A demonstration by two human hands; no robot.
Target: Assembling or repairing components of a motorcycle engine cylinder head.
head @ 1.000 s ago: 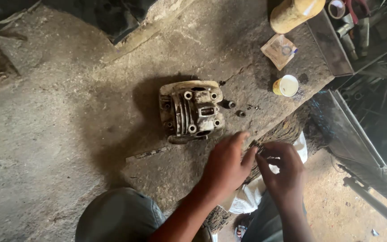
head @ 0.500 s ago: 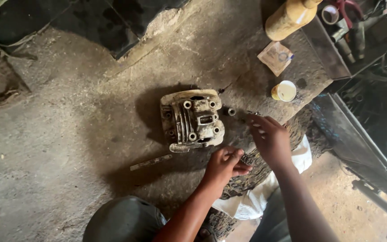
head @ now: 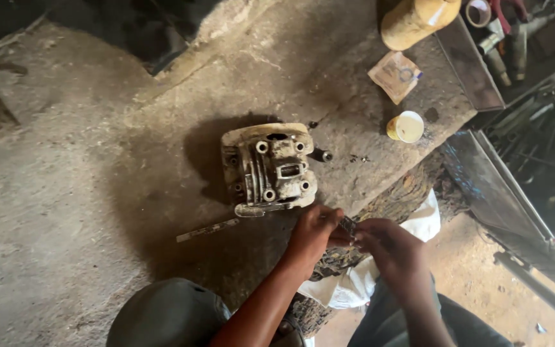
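Head view. My left hand (head: 313, 232) and right hand (head: 390, 247) meet at the near edge of the concrete bench (head: 130, 193), both pinching one small dark metal part (head: 348, 225) between their fingertips. Just beyond them an engine cylinder head (head: 270, 168) rests on the bench, a short dark pin (head: 322, 155) beside it. Farther right stand a small yellow-rimmed cup (head: 407, 126), a folded paper packet (head: 396, 75) and a yellow bottle (head: 415, 20).

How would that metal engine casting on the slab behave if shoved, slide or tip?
The engine casting looks like solid cast metal, so probably heavy for its size and rigid. It sits low and wide on the rough concrete slab, so it would likely scrape along rather than tip. Its dusty, ribbed surface should give decent grip.
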